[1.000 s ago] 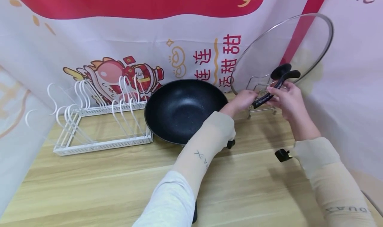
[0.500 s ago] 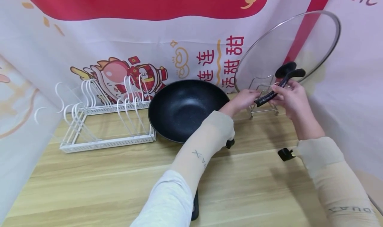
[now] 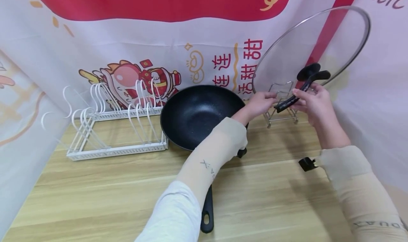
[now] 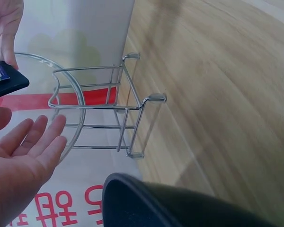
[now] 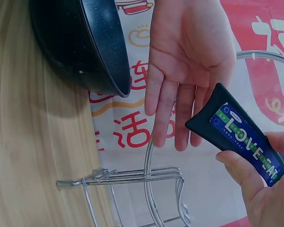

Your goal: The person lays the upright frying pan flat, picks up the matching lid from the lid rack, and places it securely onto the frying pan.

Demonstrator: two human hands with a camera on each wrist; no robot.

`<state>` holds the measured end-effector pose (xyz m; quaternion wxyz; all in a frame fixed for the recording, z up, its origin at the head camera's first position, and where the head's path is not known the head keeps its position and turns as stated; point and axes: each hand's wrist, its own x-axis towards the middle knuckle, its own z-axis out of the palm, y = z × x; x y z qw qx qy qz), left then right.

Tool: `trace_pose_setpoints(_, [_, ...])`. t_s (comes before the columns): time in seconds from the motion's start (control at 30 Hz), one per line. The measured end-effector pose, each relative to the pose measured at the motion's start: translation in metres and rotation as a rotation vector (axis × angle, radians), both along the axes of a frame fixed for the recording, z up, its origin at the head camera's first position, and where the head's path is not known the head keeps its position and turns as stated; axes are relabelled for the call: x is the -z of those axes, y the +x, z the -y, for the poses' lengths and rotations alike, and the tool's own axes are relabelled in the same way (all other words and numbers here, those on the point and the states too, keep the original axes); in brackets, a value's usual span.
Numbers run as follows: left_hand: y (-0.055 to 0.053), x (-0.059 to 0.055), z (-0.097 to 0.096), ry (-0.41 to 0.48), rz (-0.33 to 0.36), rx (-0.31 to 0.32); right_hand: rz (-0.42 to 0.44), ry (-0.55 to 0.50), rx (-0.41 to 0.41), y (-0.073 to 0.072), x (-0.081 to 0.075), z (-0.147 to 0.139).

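A large glass pan lid (image 3: pixel 291 52) with a steel rim stands steeply tilted at the right back. My right hand (image 3: pixel 318 102) pinches its black arched handle (image 3: pixel 287 103) between thumb and fingers; a blue-green "LOVE EAT" label (image 5: pixel 246 142) shows on the handle. My left hand (image 3: pixel 259 103) reaches in from the left, its fingers (image 4: pixel 45 137) extended beside the lid's rim. Below, the lid's lower edge passes among the bars of a small wire lid stand (image 3: pixel 283 119) on the table. In the left wrist view, the rim (image 4: pixel 78 94) crosses that stand.
A black wok (image 3: pixel 197 118) stands in the middle, partly behind my left arm, its long handle (image 3: pixel 207 213) pointing toward me. Left of it, close by, stands a white pan rack (image 3: pixel 118 151) with curved dividers. A printed cloth (image 3: pixel 127 33) hangs behind the wooden table (image 3: pixel 111 199).
The lid and my right hand have shifted a little up and to the right. My left hand stays beside the rim. The whole head view has drifted slightly, showing more of the wok's handle.
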<state>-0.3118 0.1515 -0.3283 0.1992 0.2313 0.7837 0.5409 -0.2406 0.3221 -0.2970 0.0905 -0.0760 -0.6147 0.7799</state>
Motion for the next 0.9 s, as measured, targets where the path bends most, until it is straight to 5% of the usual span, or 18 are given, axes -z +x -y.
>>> trace_pose_setpoints(0.63, [0.005, -0.011, 0.036, -0.024, -0.17, 0.013, -0.007, -0.014, 0.002, 0.001, -0.009, 0.001])
trace_pose_setpoints(0.9, [0.01, -0.017, 0.06, -0.017, -0.166, 0.018, -0.018, -0.014, -0.008, 0.003, -0.01, 0.002])
